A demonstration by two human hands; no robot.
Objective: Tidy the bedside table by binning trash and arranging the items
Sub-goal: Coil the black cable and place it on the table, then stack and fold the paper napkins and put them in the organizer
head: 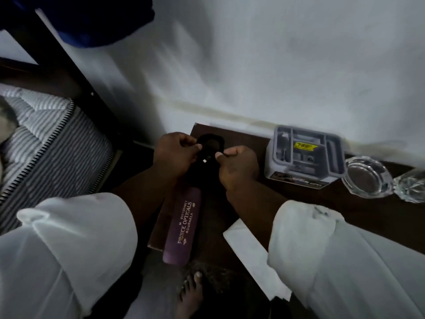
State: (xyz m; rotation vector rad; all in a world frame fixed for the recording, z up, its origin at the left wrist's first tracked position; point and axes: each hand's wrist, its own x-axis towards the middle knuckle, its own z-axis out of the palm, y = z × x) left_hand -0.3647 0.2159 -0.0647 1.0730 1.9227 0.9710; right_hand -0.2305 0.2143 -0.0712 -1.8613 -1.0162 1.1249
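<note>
A purple spectacle case (184, 226) printed "PRINCE OPTICALS" lies at the left front of the dark wooden bedside table (345, 215), its near end hanging over the edge. Above the case's far end, my left hand (174, 155) and my right hand (236, 166) both pinch a small black object (210, 146). It looks like dark glasses or a pouch; I cannot tell which. A white sheet of paper (248, 252) lies at the table's front under my right forearm.
A grey boxed gadget with a yellow label (303, 155) stands near the wall. Right of it are a glass ashtray (365, 176) and a clear glass piece (411, 185). A striped mattress (46, 139) and dark bed frame lie left; my bare foot (190, 293) is below.
</note>
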